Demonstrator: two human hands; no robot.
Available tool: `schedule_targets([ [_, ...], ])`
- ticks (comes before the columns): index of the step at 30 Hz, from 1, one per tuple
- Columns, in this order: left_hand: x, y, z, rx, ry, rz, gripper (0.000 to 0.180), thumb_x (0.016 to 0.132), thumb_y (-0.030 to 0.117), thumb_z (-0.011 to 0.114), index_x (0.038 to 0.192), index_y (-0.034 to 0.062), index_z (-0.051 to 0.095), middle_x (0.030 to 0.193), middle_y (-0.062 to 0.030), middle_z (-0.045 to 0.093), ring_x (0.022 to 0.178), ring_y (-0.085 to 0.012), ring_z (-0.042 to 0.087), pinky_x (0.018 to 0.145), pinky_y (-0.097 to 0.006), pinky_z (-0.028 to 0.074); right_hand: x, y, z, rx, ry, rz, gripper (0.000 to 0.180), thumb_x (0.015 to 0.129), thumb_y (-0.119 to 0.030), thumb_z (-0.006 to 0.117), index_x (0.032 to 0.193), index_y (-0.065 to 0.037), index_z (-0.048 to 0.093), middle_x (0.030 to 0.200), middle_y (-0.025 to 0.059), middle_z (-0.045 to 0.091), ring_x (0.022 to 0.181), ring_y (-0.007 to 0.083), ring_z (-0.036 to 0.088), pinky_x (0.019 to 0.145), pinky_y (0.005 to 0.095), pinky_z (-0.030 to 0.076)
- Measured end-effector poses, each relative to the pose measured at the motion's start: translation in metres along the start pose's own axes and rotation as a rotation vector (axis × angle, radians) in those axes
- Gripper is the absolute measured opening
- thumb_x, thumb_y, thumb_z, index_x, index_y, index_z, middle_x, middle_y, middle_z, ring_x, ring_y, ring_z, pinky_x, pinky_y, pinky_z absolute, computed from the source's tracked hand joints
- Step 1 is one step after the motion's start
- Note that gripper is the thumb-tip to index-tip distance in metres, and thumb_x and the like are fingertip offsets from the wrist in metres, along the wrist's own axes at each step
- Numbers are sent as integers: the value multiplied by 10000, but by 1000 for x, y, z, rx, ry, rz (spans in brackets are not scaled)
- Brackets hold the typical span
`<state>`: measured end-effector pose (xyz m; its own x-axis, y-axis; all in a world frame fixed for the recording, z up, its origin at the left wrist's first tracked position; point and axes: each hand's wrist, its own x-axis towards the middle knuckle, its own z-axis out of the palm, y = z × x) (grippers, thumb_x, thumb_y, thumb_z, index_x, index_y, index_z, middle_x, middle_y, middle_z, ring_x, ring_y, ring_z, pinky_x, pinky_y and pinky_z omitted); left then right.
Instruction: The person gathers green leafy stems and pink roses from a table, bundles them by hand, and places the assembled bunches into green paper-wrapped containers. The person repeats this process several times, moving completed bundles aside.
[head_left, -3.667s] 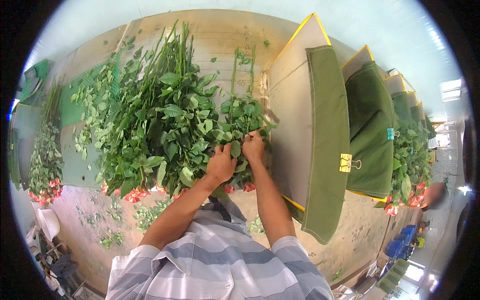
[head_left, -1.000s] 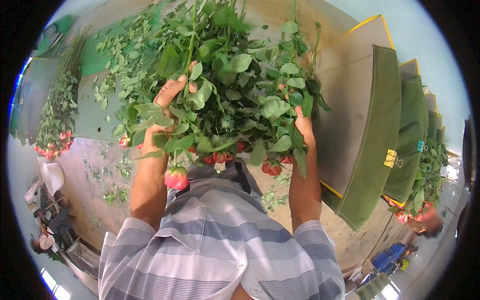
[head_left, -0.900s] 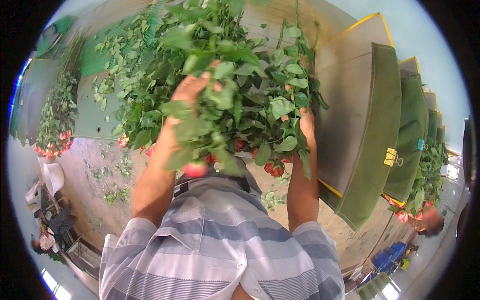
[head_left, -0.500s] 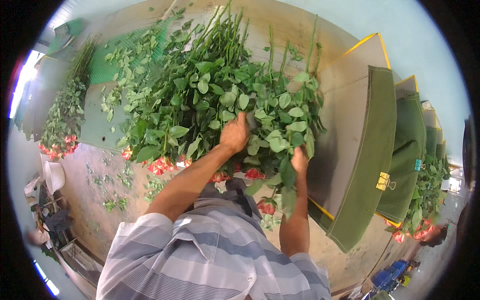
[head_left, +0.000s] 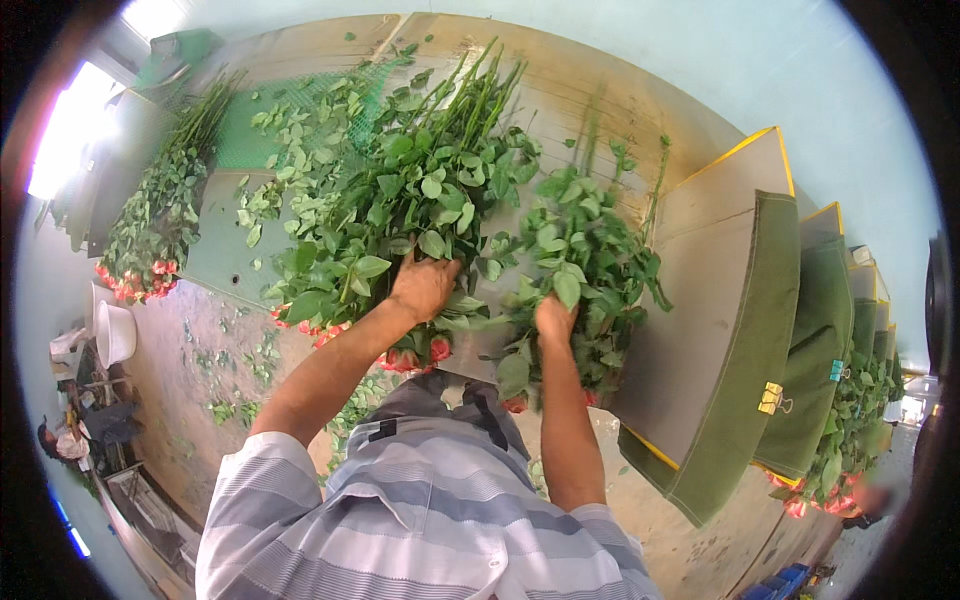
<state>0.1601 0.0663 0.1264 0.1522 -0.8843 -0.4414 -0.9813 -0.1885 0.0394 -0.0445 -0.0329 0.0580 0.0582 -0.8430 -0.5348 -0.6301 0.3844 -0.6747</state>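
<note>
A large heap of leafy roses [head_left: 420, 190] lies on the table in front of me, stems pointing away and pink-red blooms toward me. My left hand [head_left: 425, 288] is in the near side of this heap, its fingers curled into the leaves with the tips hidden. To the right, a smaller bunch of roses [head_left: 590, 230] lies apart from the heap. My right hand [head_left: 555, 318] is closed around stems at this bunch's near left side, leaves partly covering the fingers. Some blooms of the smaller bunch show below, beside my forearm.
Right of the smaller bunch stands a grey panel [head_left: 690, 340] with yellow edging and a green cloth flap [head_left: 735, 360] carrying a binder clip [head_left: 770, 398]. Similar panels and more roses lie beyond. At left are another rose bunch [head_left: 165, 200], green mesh [head_left: 250, 125] and a white basin [head_left: 115, 333].
My left hand has moved left into the larger heap. My right hand has shifted left, and the smaller bunch now lies separated from the heap by a gap. My view has turned slightly.
</note>
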Motion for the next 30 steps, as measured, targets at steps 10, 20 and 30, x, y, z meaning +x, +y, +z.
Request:
schedule_targets([
  [10,-47,-44,-70,-936,630,-62,173,893,101,525,1042,40,588,932,-64,646,847,-140,613,698,-267,499,-30,-4,2,168,64,-249,328,894,-165,446,1171,-4,518,1117,179,581,1001,339,545,873,393,427],
  [20,8,-105,-75,-275,222,-345,353,893,250,474,1140,0,508,1011,-223,619,963,-373,580,841,-442,459,3,22,38,88,43,-357,318,754,-87,601,1063,-12,587,970,208,632,921,390,595,764,397,468],
  [30,22,-146,-86,-935,-22,-353,338,854,144,537,1120,-65,537,950,-155,630,672,-207,602,642,-382,490,6,23,30,35,-3,-292,335,804,-128,616,1118,-20,572,1025,202,621,965,368,578,776,431,460],
])
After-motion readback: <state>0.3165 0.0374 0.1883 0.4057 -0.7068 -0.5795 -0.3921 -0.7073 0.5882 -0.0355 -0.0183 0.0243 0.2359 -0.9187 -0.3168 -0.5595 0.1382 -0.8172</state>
